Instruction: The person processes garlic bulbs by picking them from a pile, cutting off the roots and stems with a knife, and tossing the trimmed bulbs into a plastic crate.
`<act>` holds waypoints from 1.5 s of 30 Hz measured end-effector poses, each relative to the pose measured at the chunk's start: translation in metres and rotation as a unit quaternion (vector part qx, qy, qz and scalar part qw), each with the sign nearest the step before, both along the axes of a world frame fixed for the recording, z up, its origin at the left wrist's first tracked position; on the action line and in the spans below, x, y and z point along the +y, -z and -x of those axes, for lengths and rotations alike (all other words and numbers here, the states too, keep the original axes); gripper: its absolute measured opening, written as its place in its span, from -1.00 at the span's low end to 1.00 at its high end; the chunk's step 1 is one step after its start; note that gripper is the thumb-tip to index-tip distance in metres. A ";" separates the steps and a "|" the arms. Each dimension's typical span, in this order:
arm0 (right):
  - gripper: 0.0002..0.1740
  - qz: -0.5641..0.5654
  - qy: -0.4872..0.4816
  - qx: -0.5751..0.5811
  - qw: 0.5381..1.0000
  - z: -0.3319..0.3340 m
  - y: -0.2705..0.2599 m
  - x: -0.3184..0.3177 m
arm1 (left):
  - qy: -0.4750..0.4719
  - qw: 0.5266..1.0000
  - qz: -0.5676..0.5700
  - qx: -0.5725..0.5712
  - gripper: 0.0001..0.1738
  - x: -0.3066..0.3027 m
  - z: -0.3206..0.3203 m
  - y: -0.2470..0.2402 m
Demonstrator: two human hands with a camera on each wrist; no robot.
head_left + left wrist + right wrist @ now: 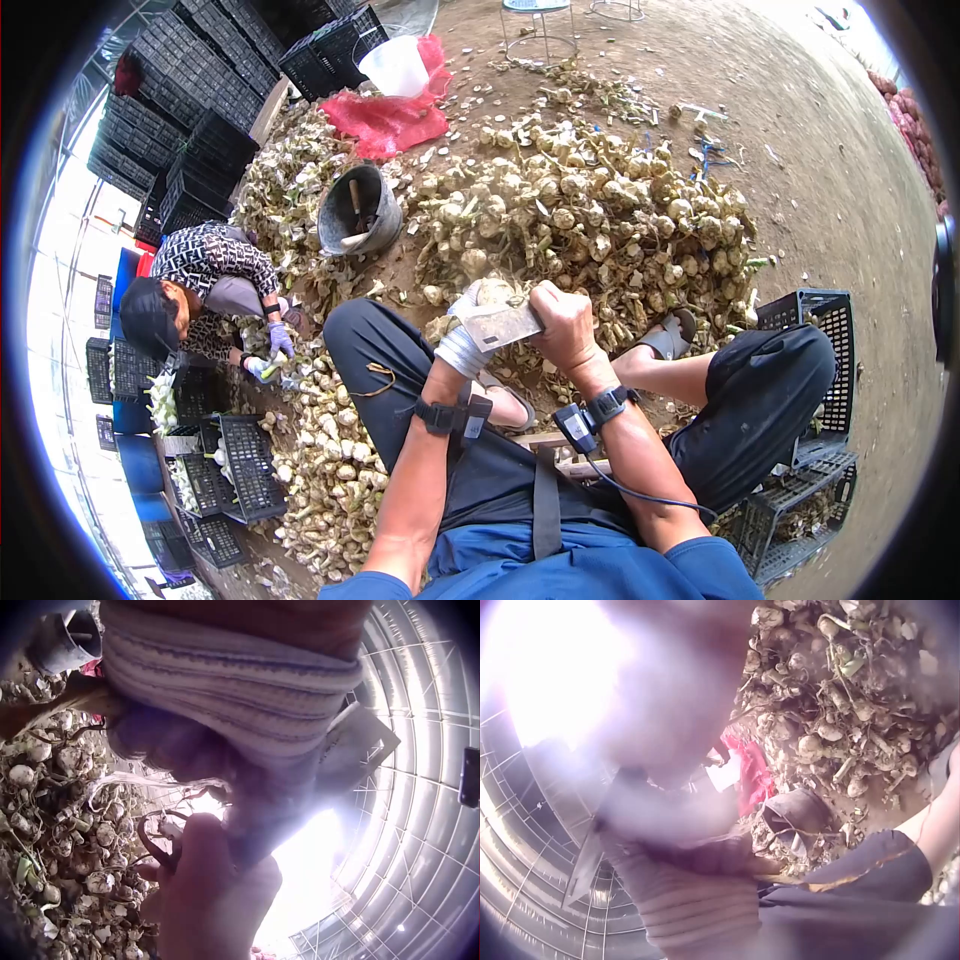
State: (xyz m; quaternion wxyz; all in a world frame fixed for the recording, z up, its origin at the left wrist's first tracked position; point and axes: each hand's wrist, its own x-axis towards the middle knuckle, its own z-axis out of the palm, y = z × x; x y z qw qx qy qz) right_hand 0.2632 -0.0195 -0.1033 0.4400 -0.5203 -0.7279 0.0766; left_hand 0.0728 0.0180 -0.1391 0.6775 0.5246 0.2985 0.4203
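Observation:
My left hand (462, 340), in a pale knitted glove, holds a garlic bulb (494, 291) in front of my knees. A dry stalk (52, 712) sticks out from under the glove in the left wrist view. My bare right hand (566, 322) grips a broad cleaver (503, 327), its flat rectangular blade slanting across the gloved fingers, close below the bulb. The cleaver's handle is hidden in my right fist. In the right wrist view the blade (583, 862) stands beside the glove, and my right hand (682, 690) is blurred.
A heap of untrimmed garlic (590, 220) lies ahead of my feet, and trimmed bulbs (335, 480) lie to my left. A dark bucket (360, 212) stands beyond my left knee. Another person (215, 270) crouches at left near black crates (252, 465). More crates (815, 310) stand at right.

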 end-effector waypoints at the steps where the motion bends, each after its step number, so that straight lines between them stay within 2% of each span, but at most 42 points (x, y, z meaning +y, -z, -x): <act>1: -0.76 -0.001 0.006 0.004 1.000 0.000 0.001 0.000 | -0.009 1.000 0.027 -0.013 -0.59 -0.001 -0.002 -0.003; 2: -0.77 -0.009 0.009 0.013 1.000 0.000 0.003 0.000 | -0.019 0.998 0.054 -0.026 -0.60 -0.003 -0.003 -0.005; 3: -0.78 -0.015 0.013 0.021 1.000 0.001 0.004 0.000 | -0.018 0.971 -0.198 0.134 -0.62 -0.002 -0.003 -0.012; 4: -0.78 -0.023 0.017 0.029 0.999 0.001 0.005 0.001 | -0.015 0.856 -0.434 0.280 -0.64 0.001 -0.003 -0.029; 6: -0.80 0.004 0.112 0.020 0.993 -0.010 0.030 0.011 | -0.017 0.810 -0.449 0.377 -0.69 -0.012 -0.013 -0.063; 7: -0.81 0.019 0.160 0.017 0.987 -0.018 0.047 0.015 | -0.019 0.911 -0.240 0.333 -0.72 -0.028 -0.023 -0.077; 8: -0.81 0.090 0.215 0.008 0.972 -0.034 0.064 0.012 | -0.040 0.788 -0.496 0.362 -0.61 -0.028 -0.026 -0.065; 9: -0.81 0.160 0.269 -0.001 0.950 -0.050 0.080 0.008 | -0.092 0.953 -0.203 0.206 -0.65 -0.048 -0.038 -0.081; 10: -0.77 0.151 0.309 0.032 0.939 -0.058 0.080 0.007 | -0.094 0.911 -0.287 0.281 -0.62 -0.036 -0.035 -0.067; 11: -0.76 0.144 0.325 0.125 0.926 -0.059 0.084 0.004 | -0.091 0.859 -0.360 0.352 -0.58 -0.028 -0.032 -0.051; 12: -0.76 0.129 0.296 0.161 0.933 -0.055 0.080 0.003 | -0.100 0.977 -0.097 0.164 -0.47 -0.030 -0.037 -0.058; 13: -0.75 0.111 0.263 0.198 0.938 -0.049 0.073 0.006 | -0.069 0.982 -0.112 0.134 -0.41 -0.027 -0.040 -0.065; 15: -0.79 0.067 0.192 0.127 0.971 -0.033 0.053 0.005 | -0.096 0.982 -0.119 0.107 -0.40 -0.018 -0.043 -0.056; 17: -0.79 0.038 0.136 0.094 0.986 -0.019 0.043 0.004 | -0.143 0.988 -0.050 0.007 -0.41 -0.019 -0.040 -0.059; 18: -0.79 0.078 0.103 0.184 0.974 -0.008 0.034 0.001 | -0.166 0.985 -0.011 -0.043 -0.41 -0.021 -0.038 -0.059; 19: -0.80 0.118 0.068 0.271 0.953 0.003 0.027 -0.004 | -0.136 0.989 -0.021 -0.055 -0.35 -0.017 -0.028 -0.057; 20: -0.79 0.287 0.005 0.466 0.837 0.009 0.023 -0.011 | -0.139 0.984 0.027 -0.103 -0.31 -0.019 -0.028 -0.054; 21: -0.81 0.342 -0.047 0.583 0.736 0.018 0.019 -0.012 | -0.143 0.976 0.071 -0.151 -0.27 -0.019 -0.027 -0.055; 23: -0.79 0.372 -0.145 0.679 0.616 0.019 0.019 -0.012 | -0.114 0.971 0.077 -0.193 -0.25 -0.017 -0.023 -0.062; 24: -0.77 0.366 -0.122 0.691 0.612 0.020 0.002 -0.012 | -0.099 0.968 0.082 -0.213 -0.24 -0.018 -0.020 -0.067; 25: -0.74 0.359 -0.099 0.703 0.606 0.021 -0.018 -0.012 | -0.124 0.975 0.055 -0.177 -0.23 -0.020 -0.017 -0.071; 26: -0.77 0.339 -0.075 0.693 0.632 0.019 -0.022 -0.008 | -0.146 0.979 0.028 -0.140 -0.22 -0.021 -0.013 -0.074; 27: -0.76 0.337 -0.069 0.697 0.630 0.017 -0.033 -0.007 | -0.166 0.981 0.002 -0.103 -0.21 -0.021 -0.009 -0.076; 28: -0.75 0.335 -0.066 0.659 0.670 0.010 -0.030 -0.003 | -0.191 0.979 -0.011 -0.066 -0.24 -0.020 -0.004 -0.073; 30: -0.78 0.337 -0.051 0.585 0.736 -0.003 -0.031 0.001 | -0.183 0.980 -0.011 -0.073 -0.25 -0.013 0.007 -0.069; 33: -0.79 0.323 -0.054 0.531 0.782 -0.005 -0.031 0.000 | -0.211 0.971 0.037 -0.107 -0.29 -0.013 0.008 -0.070; 35: -0.86 0.214 -0.030 0.425 0.879 0.002 -0.032 0.000 | -0.258 0.956 0.075 -0.119 -0.33 -0.015 0.006 -0.069; 37: -0.86 0.100 -0.004 0.306 0.947 0.010 -0.033 0.001 | -0.271 0.954 0.076 -0.107 -0.41 -0.018 0.000 -0.071; 39: -0.81 0.109 -0.005 0.291 0.950 0.010 -0.032 0.000 | -0.289 0.950 0.079 -0.092 -0.42 -0.018 -0.004 -0.068; 41: -0.79 0.112 0.004 0.271 0.956 0.012 -0.024 0.002 | -0.276 0.948 0.094 -0.125 -0.41 -0.021 -0.010 -0.072; 42: -0.80 0.113 0.000 0.291 0.950 0.015 -0.024 0.001 | -0.269 0.947 0.101 -0.142 -0.41 -0.022 -0.012 -0.074; 45: -0.88 0.095 0.013 0.244 0.965 0.018 0.000 0.008 | -0.269 0.949 0.097 -0.130 -0.41 -0.021 -0.013 -0.062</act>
